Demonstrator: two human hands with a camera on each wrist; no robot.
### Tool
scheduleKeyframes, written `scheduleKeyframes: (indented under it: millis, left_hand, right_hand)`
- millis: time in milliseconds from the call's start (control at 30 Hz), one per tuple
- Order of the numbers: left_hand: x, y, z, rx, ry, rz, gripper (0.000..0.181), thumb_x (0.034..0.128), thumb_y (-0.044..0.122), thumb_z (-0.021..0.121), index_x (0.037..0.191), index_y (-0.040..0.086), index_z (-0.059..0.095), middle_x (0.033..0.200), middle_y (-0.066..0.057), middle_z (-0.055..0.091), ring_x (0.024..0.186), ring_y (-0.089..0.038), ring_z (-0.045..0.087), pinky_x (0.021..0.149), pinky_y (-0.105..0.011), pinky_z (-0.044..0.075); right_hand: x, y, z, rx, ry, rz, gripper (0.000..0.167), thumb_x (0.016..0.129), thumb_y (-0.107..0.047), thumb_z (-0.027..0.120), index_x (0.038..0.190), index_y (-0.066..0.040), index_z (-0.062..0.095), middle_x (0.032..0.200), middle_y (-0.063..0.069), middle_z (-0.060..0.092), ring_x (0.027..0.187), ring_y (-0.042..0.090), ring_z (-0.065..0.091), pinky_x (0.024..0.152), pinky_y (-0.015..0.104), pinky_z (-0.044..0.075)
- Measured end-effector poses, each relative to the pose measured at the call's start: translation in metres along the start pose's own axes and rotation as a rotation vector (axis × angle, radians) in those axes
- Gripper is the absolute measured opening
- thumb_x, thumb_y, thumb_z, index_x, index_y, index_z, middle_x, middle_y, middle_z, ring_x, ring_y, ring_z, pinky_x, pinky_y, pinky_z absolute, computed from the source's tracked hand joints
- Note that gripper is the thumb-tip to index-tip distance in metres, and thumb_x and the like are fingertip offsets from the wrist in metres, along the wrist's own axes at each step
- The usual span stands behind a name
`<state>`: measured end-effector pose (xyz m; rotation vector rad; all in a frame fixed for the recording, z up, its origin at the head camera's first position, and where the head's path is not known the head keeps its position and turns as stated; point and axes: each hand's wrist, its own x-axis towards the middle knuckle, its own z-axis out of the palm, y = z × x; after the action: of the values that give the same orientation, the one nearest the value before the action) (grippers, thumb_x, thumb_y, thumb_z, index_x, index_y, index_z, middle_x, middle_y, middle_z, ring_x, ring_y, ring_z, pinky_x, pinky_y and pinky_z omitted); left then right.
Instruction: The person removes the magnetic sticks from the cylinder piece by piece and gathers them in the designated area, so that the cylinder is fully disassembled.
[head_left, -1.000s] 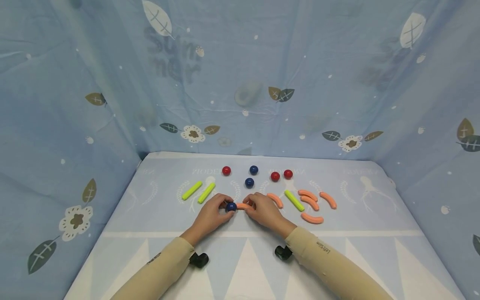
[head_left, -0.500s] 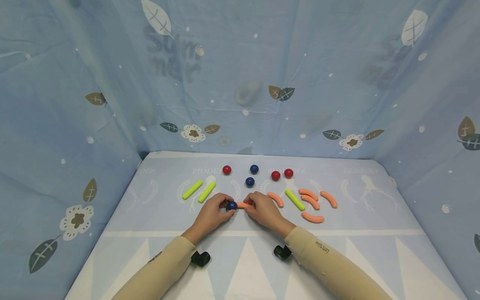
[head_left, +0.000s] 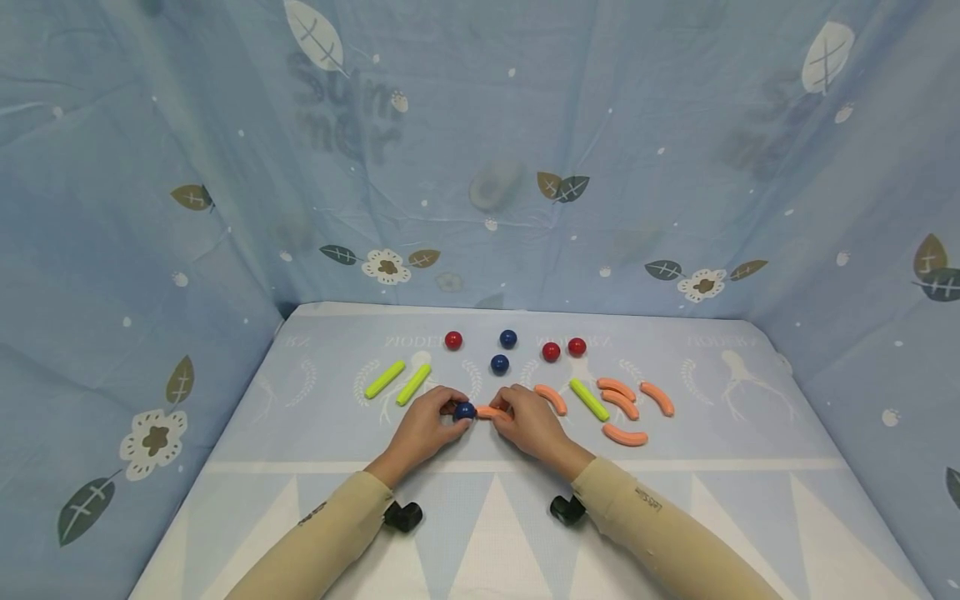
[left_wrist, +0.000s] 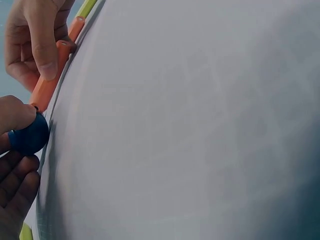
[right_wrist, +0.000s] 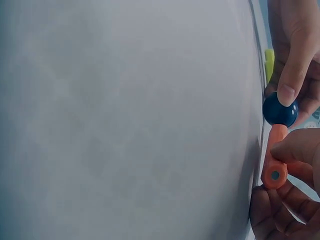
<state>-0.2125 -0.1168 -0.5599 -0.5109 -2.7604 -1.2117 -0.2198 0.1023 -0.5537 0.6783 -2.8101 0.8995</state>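
Between thumb and fingers, my left hand (head_left: pixel 429 425) pinches a dark blue ball (head_left: pixel 464 412). My right hand (head_left: pixel 527 418) holds a curved orange stick (head_left: pixel 487 412) by its right part. In the right wrist view, the blue ball (right_wrist: pixel 280 109) meets one end of the orange stick (right_wrist: pixel 275 156), and a round hole shows in the stick's other end. Seen from the left wrist, the ball (left_wrist: pixel 31 136) and the orange stick (left_wrist: pixel 47 82) are also end to end. Whether they are joined or only touching, I cannot tell.
Two yellow-green sticks (head_left: pixel 414 385) lie to the left, another yellow-green stick (head_left: pixel 589 400) to the right. Several curved orange sticks (head_left: pixel 620 405) surround that one. Farther back are two blue balls (head_left: pixel 499 364) and three red balls (head_left: pixel 551 352). A blue patterned curtain (head_left: pixel 480 150) encloses the table.
Both hands stay almost in place, holding the blue ball and orange stick end to end. Only a very slight shift to the right shows; the other pieces lie unmoved.
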Motion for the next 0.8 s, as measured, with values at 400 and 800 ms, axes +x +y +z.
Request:
scheduleKeyframes:
  millis: [400, 800]
  left_hand:
    - [0.008, -0.002, 0.000, 0.026, 0.017, -0.003, 0.031, 0.0835, 0.017, 0.085, 0.111, 0.013, 0.072, 0.102, 0.003, 0.066, 0.090, -0.010, 0.061, 0.083, -0.033, 0.055]
    - [0.040, 0.001, -0.004, 0.132, 0.093, -0.037, 0.035, 0.0871, 0.019, 0.082, 0.118, 0.010, 0.070, 0.109, -0.003, 0.065, 0.095, -0.017, 0.062, 0.087, -0.036, 0.054]
  right_hand:
    - [-0.005, 0.004, -0.003, 0.012, -0.009, 0.030, 0.009, 0.090, -0.015, 0.077, 0.093, -0.019, 0.070, 0.083, -0.007, 0.060, 0.069, 0.007, 0.051, 0.061, 0.024, 0.045]
    - [-0.007, 0.006, -0.002, 0.039, -0.009, 0.026, 0.010, 0.091, -0.018, 0.078, 0.093, -0.020, 0.068, 0.084, -0.009, 0.060, 0.071, 0.006, 0.052, 0.062, 0.023, 0.047]
